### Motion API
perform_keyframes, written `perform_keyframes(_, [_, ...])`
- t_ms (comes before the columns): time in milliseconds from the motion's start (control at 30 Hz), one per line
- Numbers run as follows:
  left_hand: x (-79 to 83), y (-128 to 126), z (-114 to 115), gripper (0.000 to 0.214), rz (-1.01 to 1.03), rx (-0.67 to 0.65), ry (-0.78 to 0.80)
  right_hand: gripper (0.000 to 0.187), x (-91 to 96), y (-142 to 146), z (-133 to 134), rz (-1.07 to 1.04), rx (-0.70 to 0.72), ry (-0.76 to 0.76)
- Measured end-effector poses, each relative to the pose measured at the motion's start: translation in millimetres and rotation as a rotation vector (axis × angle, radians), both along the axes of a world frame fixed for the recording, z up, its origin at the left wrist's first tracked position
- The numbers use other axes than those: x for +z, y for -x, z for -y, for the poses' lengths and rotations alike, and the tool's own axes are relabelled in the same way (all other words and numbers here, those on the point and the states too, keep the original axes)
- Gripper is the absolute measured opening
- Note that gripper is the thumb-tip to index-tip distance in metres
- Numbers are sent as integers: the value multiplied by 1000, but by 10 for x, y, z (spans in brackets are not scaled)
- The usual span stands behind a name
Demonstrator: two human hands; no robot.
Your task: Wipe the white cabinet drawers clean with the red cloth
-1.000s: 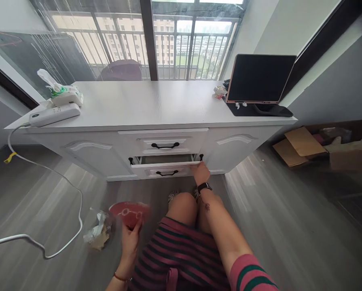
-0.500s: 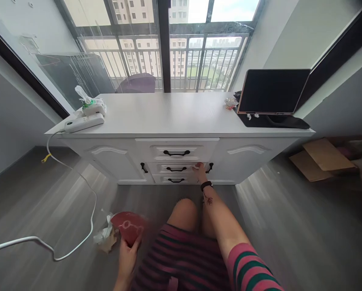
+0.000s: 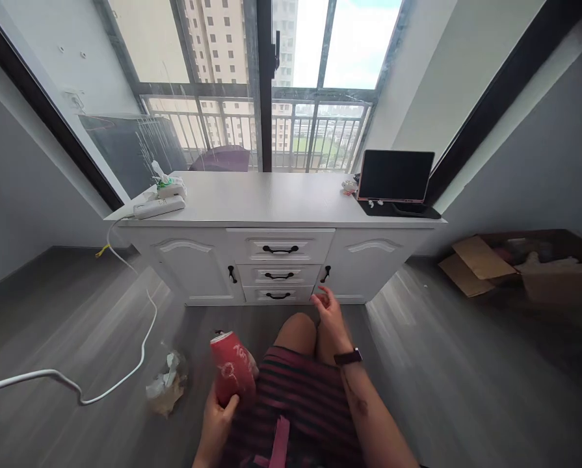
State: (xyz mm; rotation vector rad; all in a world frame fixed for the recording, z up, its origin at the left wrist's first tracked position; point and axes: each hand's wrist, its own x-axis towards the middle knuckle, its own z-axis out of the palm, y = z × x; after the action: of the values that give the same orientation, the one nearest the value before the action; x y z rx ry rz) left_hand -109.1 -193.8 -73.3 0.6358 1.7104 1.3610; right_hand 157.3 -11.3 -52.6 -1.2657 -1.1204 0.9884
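Note:
My left hand [image 3: 218, 419] grips the lower end of a red, roughly tube-shaped thing [image 3: 235, 367] with white markings and a pale upper end; its exact kind is unclear. It is held beside my left knee, above the floor. My right hand [image 3: 332, 317] is in front of the white cabinet's [image 3: 281, 240] lower right side, fingers loosely bent and apart, with nothing visible in them. Nearest to it are the black handle [image 3: 325, 273] of the right door and the bottom drawer [image 3: 298, 296]. All drawers and doors of the cabinet look closed.
A crumpled clear and brown wrapper [image 3: 166, 383] lies on the floor at left, near a white cable [image 3: 147, 325]. On the cabinet top are a power strip [image 3: 158, 207], a tissue pack [image 3: 172, 188] and a dark screen [image 3: 395, 175]. An opened cardboard box [image 3: 558, 286] stands right.
My right hand has come away from the drawer fronts, back toward my knees. My left hand has turned the red thing more upright and moved it right. The view has tilted up.

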Motion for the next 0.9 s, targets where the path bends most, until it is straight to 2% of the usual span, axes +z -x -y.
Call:
perform_keyframes(67, [96,-91,95,46,47,-48,-28,47,145,154,553,-106,128,12])
perform_keyframes(167, [290,-224,209,47,144,-133,-83,47,252,447,1298,-224,274,80])
perform_keyframes(233, [435,-284,266,47,183,-183,-92,54,272,631,1653,-331,317,120])
perform_keyframes(300, [567,-309,317,46,213,-272,-98,57,279,771,1876,-459,370,162])
perform_keyframes(400, [691,-290,390,42,259,-467,-134,53,309,866,2010,-605,427,237])
perform_keyframes(500, [718,-259,460,47,317,-522,-173,44,394,821,2015,-522,372,181])
perform_keyframes(600, [718,-278,503,59,467,-446,-168,31,550,730,2004,-286,307,57])
perform_keyframes(733, [753,-335,470,50,654,-280,30,23,758,710,2030,-27,307,-23])
perform_keyframes(800, [768,-327,422,41,621,-227,57,22,798,739,2038,44,312,-41])
perform_keyframes(900, [773,-270,332,31,504,-168,-42,29,783,758,2006,106,270,-95])
